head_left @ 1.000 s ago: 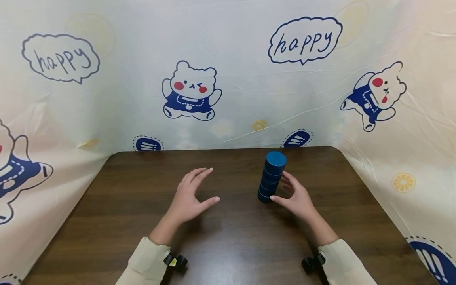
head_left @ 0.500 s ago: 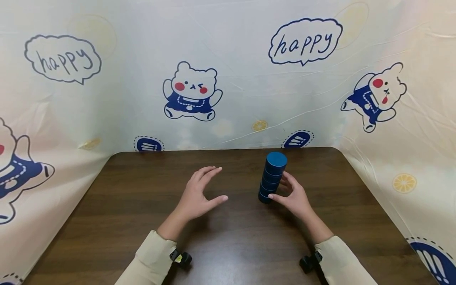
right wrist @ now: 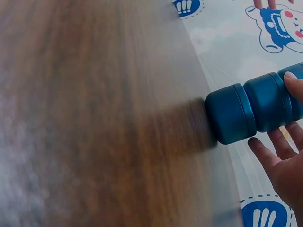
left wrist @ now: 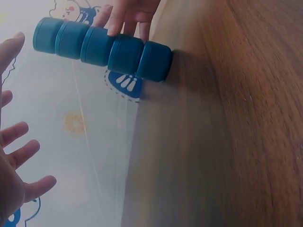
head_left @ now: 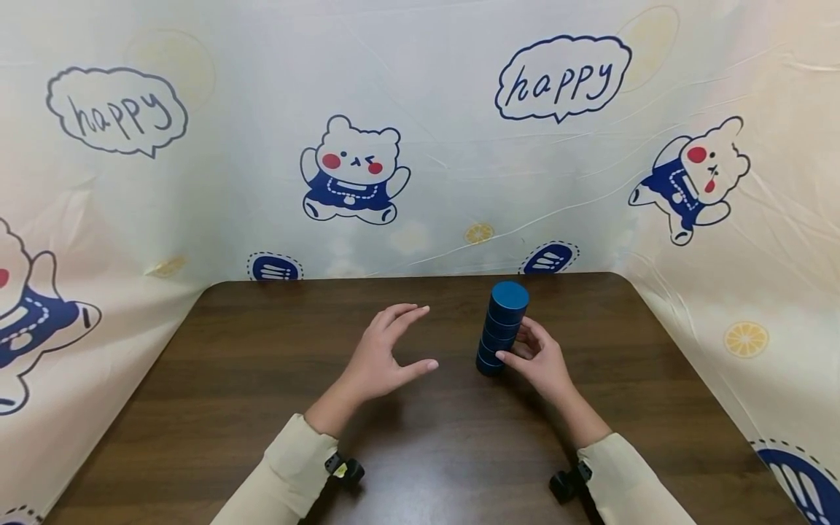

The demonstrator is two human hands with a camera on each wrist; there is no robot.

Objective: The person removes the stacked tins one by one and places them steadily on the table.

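A tall stack of several round, dark blue tins (head_left: 500, 329) stands upright on the brown table, right of its middle. My right hand (head_left: 548, 368) is at the stack's right side, its thumb on the near face and its fingers around the far side. In the right wrist view the thumb tip lies on the third tin up (right wrist: 294, 111), with fingers across from it, partly cut off. My left hand (head_left: 383, 359) hovers over the table to the left, apart from the stack, thumb and fingers spread and holding nothing.
The brown wooden table (head_left: 216, 379) has rounded far corners. A pale cloth (head_left: 433, 95) printed with bears and "happy" bubbles hangs behind it and along both sides. Small black wrist cameras (head_left: 563, 487) sit at both cuffs.
My left hand has moved right, toward the stack, fingers still spread. The right thumb has slid slightly up the stack and the right fingers have drawn in. The stack has stayed put.
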